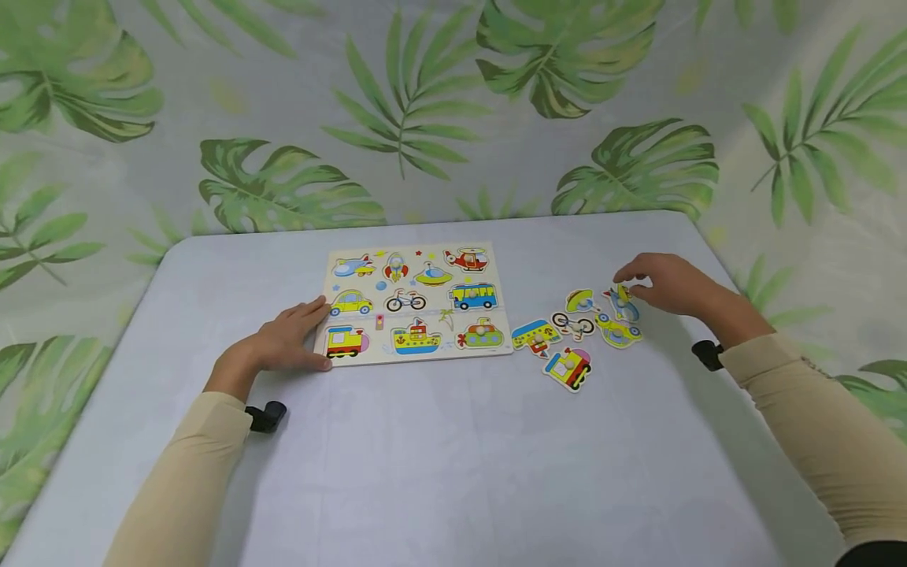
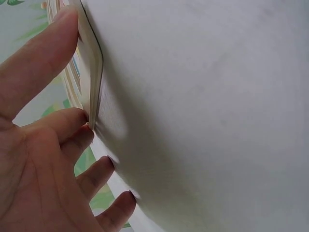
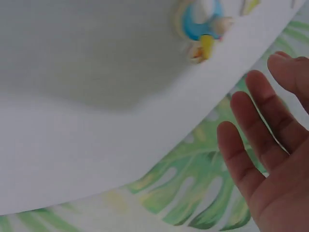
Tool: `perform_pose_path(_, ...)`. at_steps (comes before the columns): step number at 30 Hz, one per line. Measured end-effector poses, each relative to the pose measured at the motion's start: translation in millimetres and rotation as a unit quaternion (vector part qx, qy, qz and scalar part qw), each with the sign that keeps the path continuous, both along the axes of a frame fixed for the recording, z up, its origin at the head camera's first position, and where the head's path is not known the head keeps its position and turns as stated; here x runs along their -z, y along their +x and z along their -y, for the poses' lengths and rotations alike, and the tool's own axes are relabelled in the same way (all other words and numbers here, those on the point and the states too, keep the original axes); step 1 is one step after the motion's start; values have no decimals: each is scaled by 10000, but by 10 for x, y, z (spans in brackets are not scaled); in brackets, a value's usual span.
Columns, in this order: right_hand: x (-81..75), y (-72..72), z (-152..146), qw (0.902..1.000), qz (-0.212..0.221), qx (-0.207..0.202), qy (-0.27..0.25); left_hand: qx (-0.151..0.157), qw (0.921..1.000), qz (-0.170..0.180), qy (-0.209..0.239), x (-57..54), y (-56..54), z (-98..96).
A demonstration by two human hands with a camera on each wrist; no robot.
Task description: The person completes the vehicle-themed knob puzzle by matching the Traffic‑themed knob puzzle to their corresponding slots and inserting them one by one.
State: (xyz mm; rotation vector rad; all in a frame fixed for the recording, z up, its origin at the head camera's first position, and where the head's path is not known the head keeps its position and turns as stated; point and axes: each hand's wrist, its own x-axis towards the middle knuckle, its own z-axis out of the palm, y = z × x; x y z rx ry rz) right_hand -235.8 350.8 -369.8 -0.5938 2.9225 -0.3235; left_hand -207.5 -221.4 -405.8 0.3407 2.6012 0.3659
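Near the counter's far edge (image 1: pixel 581 226), the left hand (image 1: pixel 286 339) touches the board (image 1: pixel 448 346), fingers spread; the right hand (image 1: pixel 669 282), fingers parted, hovers by a blue piece (image 1: pixel 627 308).

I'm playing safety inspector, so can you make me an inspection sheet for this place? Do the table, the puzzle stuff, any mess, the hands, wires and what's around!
Surface: pale table, with shadows beside the arms.
Job's things: picture board; to its right, loose train piece, ship piece, bike piece, UFO piece, car piece and plane piece.
Clutter: nothing seen.
Hands: left hand touches the board's left edge; right hand is at the plane piece, no grip seen in the right wrist view. Each wrist wears a black device.
Cables: nothing seen.
Surroundings: leaf-print cloth behind the table.
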Motion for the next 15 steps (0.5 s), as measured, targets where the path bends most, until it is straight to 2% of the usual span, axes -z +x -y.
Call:
perform_pose_path(4,135,19,-106,9999,-88,-68,44,-26,10000,-25,-45,-17,5,15)
perform_pose_path(9,327,-22,-142,10000,13,-72,-44,-56,10000,-11,-9,-17,2,11)
perform_pose_path(15,382,-14,-133,9998,-124,-157,-17,-32,10000,15,28,-7,14,2)
